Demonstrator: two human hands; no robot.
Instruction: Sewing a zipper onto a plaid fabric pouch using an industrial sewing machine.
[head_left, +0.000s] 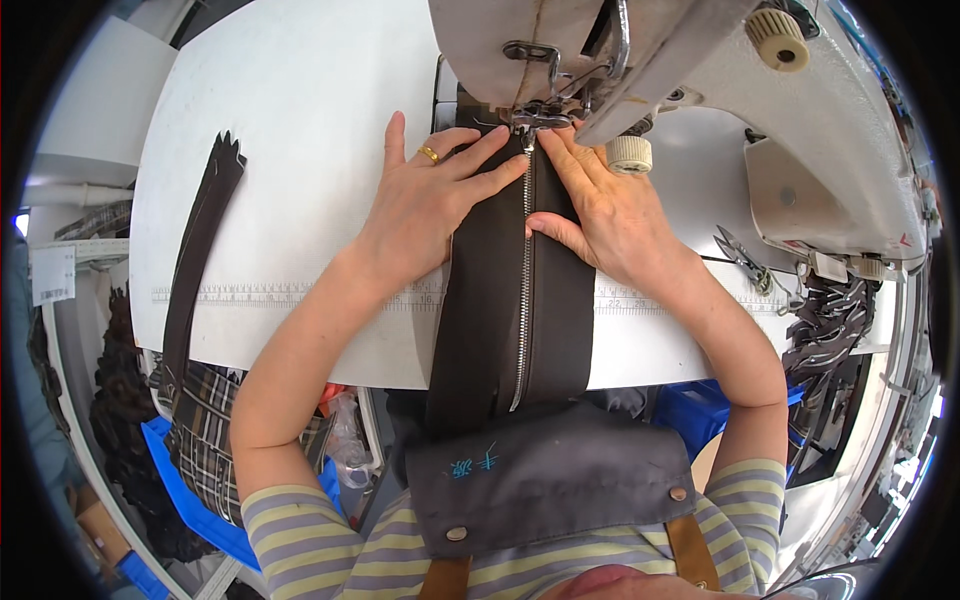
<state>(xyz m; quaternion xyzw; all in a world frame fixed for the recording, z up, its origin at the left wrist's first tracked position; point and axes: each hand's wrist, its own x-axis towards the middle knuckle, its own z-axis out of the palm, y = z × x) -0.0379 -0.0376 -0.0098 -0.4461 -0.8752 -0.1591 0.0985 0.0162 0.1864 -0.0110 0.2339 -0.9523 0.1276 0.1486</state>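
A dark brown fabric panel (480, 310) runs under the sewing machine (840, 110) and hangs over the table's near edge. Down its middle lies a zipper (524, 280) with silvery metal teeth, leading up to the presser foot (528, 128). Lying flat on the cloth left of the zipper is my left hand (425, 195), fingers spread, fingertips close to the foot. On the other side my right hand (605, 205) presses the fabric, its fingers stretched beside the foot and its thumb at the zipper teeth. Neither hand is gripping anything.
A narrow dark fabric strip (205, 230) lies at the left of the white table (290, 120). Thread snips (742, 258) rest at the right, near bundled dark strips (835, 320). Plaid cloth (205, 430) fills a blue bin (180, 490) below left; another blue bin (690, 410) sits below right.
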